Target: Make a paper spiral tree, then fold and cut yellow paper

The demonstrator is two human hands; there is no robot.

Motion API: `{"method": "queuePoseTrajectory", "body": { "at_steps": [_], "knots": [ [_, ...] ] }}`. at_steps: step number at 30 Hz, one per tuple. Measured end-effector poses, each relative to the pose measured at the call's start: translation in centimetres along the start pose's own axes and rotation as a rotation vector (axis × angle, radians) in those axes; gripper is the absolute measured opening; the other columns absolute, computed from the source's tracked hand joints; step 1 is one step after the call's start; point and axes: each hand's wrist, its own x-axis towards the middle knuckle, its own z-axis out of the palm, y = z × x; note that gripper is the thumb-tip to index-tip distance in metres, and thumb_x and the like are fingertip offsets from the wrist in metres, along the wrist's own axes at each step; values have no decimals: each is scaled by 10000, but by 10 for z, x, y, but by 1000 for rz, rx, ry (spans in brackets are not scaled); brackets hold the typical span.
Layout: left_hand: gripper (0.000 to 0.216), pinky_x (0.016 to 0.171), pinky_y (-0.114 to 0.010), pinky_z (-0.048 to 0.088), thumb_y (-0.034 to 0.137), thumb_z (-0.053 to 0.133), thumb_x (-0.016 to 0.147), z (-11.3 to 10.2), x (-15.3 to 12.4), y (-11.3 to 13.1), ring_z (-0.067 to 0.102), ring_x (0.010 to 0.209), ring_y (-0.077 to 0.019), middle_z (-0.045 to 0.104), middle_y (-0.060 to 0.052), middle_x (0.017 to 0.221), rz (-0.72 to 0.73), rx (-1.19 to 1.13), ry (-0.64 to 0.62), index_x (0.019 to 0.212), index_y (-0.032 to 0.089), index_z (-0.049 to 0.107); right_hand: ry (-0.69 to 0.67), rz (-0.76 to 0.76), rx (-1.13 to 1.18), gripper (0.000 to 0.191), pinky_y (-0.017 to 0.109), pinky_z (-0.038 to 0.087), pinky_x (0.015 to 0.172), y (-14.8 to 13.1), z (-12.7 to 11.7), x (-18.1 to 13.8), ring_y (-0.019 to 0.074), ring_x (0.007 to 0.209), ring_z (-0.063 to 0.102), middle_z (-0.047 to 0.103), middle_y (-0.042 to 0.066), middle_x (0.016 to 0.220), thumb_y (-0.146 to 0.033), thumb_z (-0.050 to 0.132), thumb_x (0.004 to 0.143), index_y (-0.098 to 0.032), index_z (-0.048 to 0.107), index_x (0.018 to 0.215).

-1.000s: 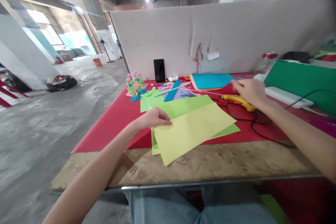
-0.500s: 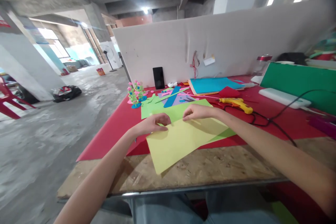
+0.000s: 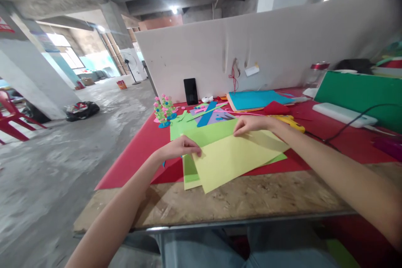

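A sheet of pale yellow paper (image 3: pixel 232 159) lies slanted across the near part of the table. My left hand (image 3: pixel 182 147) pinches it at its upper left corner, fingertips closed. Farther right along the top edge, my right hand (image 3: pixel 251 123) also grips the sheet between thumb and fingers. Behind and partly beneath it is a light green sheet (image 3: pixel 209 134). Another pale yellow sheet (image 3: pixel 191 185) shows at the lower left, mostly covered by the top one.
Paper scraps, including a blue strip (image 3: pixel 206 114), lie behind the sheets, with small paper flower plants (image 3: pixel 163 112) at left. A phone (image 3: pixel 191 91) leans on the partition. Right are blue paper (image 3: pixel 264 100), a yellow glue gun (image 3: pixel 290 122), a white power bank-like block (image 3: pixel 342 115) and cables.
The top yellow sheet has shifted right and slightly away from me, uncovering part of another yellow sheet at lower left. My right hand has moved right along the edge, and my left hand now pinches the corner.
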Motion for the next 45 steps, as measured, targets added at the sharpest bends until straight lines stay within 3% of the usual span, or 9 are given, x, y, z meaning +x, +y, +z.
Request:
{"method": "queuePoseTrajectory", "body": {
  "at_steps": [3, 6, 9, 13, 24, 28, 32, 39, 45],
  "knots": [
    [285, 621, -226, 451, 360, 570, 745, -7, -2, -3, 599, 630, -149, 654, -73, 646, -8, -108, -45, 669, 103, 666, -6, 75, -46, 325, 208, 354, 546, 28, -14, -29, 124, 629, 531, 643, 47, 726, -430, 534, 695, -152, 694, 746],
    [279, 641, -233, 464, 344, 558, 765, -8, -2, -1, 590, 624, -137, 641, -63, 638, 58, -167, 91, 655, 103, 645, 32, 131, -31, 348, 215, 378, 578, 38, -18, -47, 140, 669, 560, 651, 49, 763, -453, 519, 706, -162, 692, 783],
    [279, 731, -258, 471, 349, 510, 802, -2, 1, 5, 591, 805, -165, 651, -88, 860, 168, -204, 166, 811, 108, 651, 17, 89, -42, 322, 211, 396, 611, 27, -13, -47, 146, 721, 576, 655, 43, 823, -430, 515, 721, -172, 685, 815],
    [306, 896, -262, 391, 342, 470, 830, 14, 3, 16, 536, 1014, -181, 622, -77, 1061, 157, -82, 65, 983, 134, 637, -32, -18, -57, 263, 194, 396, 629, -9, 1, -25, 129, 746, 574, 655, 20, 846, -362, 530, 724, -178, 677, 839],
    [385, 463, -192, 294, 440, 425, 822, 33, 8, 13, 450, 526, -84, 619, -7, 687, -36, 21, 122, 913, 148, 659, -53, -277, -59, 250, 185, 288, 501, -62, 37, 26, 59, 547, 411, 556, -7, 621, -240, 470, 742, -122, 681, 805],
    [346, 463, -199, 305, 401, 455, 804, 28, 8, 19, 458, 509, -89, 627, -13, 675, -59, 42, 77, 852, 139, 674, 1, -282, -57, 252, 195, 231, 456, -57, 40, 20, 44, 479, 302, 457, -30, 527, -275, 486, 742, -109, 676, 745],
    [299, 660, -208, 416, 349, 470, 786, 12, 6, 10, 581, 734, -149, 678, -36, 830, -30, 107, 59, 790, 143, 687, 88, -182, -90, 268, 198, 249, 471, -28, 29, -3, 53, 488, 357, 504, -15, 540, -303, 488, 740, -107, 656, 669],
    [288, 675, -250, 444, 332, 459, 770, -10, 7, -16, 597, 682, -173, 664, -31, 663, -37, 239, 380, 645, 150, 643, 414, 153, -63, 300, 214, 370, 576, 22, 13, -58, 134, 666, 548, 653, 43, 776, -372, 509, 741, -131, 678, 799],
    [213, 843, -302, 408, 271, 445, 819, 24, 20, 4, 548, 939, -190, 632, -70, 956, 225, 407, 687, 920, 164, 598, 588, 93, -213, 225, 232, 390, 657, 1, 41, -45, 146, 758, 575, 660, 23, 839, -294, 496, 765, -169, 675, 819]
  ]
}}
